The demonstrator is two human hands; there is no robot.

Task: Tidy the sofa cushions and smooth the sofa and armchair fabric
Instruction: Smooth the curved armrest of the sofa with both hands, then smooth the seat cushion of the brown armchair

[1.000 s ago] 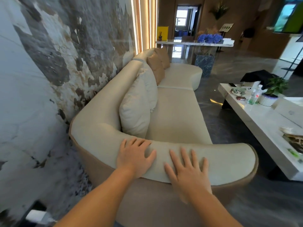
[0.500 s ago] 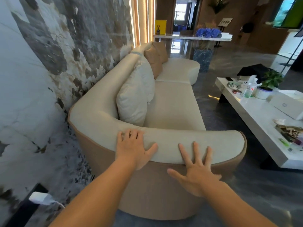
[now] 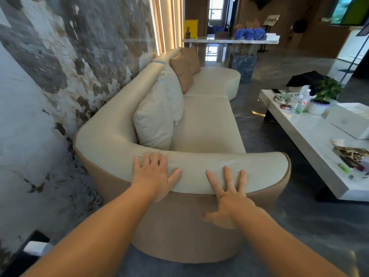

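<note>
A long cream sofa runs away from me along the left wall. Its curved near armrest is cream on top with a tan outer shell. My left hand lies flat on the armrest top, fingers spread. My right hand rests lower, fingers on the cream edge and palm over the tan side. Two cream cushions stand against the backrest at the near end. Two tan cushions lean farther back.
A marbled wall stands close on the left. A white low table with a potted plant, bottle, box and clutter is on the right, across a strip of dark glossy floor. A console with blue flowers stands beyond.
My right hand has slid down from the armrest top toward its outer tan side. My left hand stayed on the top. The view has pulled back a little.
</note>
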